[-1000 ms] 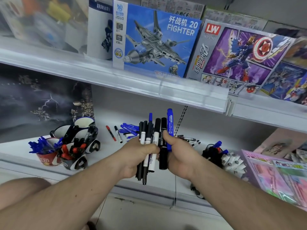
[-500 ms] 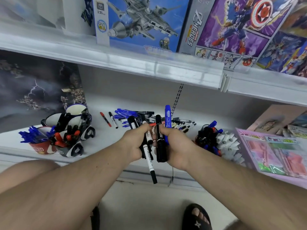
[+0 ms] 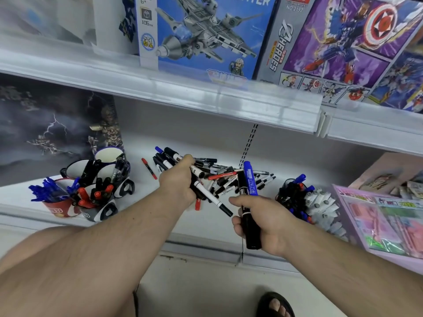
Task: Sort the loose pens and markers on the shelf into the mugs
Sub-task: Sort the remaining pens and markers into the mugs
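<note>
Hands parting over the pen pile

Hands are now separating: the left hand point(image 3: 177, 183) is gripping a fanned bundle of black-and-white markers point(image 3: 207, 195), the right hand point(image 3: 263, 221) is curling its fingers round a thick black marker point(image 3: 248, 221) and blue marker point(image 3: 250, 179). Boxes above are reading "FIGHTER" and "NO 2192". A red mug point(image 3: 60, 208) is holding blue pens on the white shelf point(image 3: 142, 202).

The left hand point(image 3: 177, 183) grips a fanned bundle of thin markers point(image 3: 201, 189) above a loose pile of pens point(image 3: 231, 177) on the white shelf point(image 3: 142, 209). The right hand point(image 3: 263, 221) holds a thick black marker point(image 3: 248, 216) and a blue marker point(image 3: 250, 178) upright. At left, mugs point(image 3: 91, 195) hold sorted blue, red and black pens.
</note>
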A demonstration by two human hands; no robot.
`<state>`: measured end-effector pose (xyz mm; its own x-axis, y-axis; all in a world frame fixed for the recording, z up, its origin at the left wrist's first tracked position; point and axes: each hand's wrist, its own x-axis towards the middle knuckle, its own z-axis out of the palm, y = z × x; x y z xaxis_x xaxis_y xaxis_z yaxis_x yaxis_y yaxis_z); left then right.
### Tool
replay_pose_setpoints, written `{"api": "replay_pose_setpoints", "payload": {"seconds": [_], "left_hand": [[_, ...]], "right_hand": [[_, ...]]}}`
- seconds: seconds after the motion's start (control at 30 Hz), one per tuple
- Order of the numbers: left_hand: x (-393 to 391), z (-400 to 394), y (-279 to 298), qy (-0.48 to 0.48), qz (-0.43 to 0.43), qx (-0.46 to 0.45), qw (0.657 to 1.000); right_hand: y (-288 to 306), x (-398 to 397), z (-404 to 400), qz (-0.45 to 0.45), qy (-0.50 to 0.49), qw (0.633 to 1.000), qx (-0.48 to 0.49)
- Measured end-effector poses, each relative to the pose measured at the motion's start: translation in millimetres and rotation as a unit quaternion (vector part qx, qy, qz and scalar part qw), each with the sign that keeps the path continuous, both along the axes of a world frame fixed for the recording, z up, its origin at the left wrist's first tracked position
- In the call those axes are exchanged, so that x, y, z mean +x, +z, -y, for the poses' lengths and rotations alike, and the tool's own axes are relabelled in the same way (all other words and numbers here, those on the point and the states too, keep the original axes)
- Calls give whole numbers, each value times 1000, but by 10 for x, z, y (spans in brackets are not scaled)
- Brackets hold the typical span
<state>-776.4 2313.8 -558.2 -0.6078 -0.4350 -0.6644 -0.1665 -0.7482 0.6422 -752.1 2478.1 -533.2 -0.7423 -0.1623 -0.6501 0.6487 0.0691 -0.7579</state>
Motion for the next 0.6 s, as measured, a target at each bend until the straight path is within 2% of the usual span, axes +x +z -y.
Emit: {"api": "replay_pose_setpoints", "payload": {"seconds": [0.1, 0.23, 0.3, 0.47, 0.6], "left_hand": [[-24, -59, -13, -7, -18, 8, 1000], [63, -332, -13, -115, -89, 40, 989], [97, -424, -16, -175, -103, 16, 979], [90, -225, 26, -234, -98, -60, 965], [165, -187, 8, -337, -107, -124, 927]], "right_hand": [[-2, 42, 51, 0, -1, 999, -43], [7, 53, 142, -13, 4, 996, -84], [12, 42, 147, -17, 15, 995, -95], [81, -42, 28, 5, 34, 993, -111], [113, -131, -74, 7, 45, 992, -120]]}}
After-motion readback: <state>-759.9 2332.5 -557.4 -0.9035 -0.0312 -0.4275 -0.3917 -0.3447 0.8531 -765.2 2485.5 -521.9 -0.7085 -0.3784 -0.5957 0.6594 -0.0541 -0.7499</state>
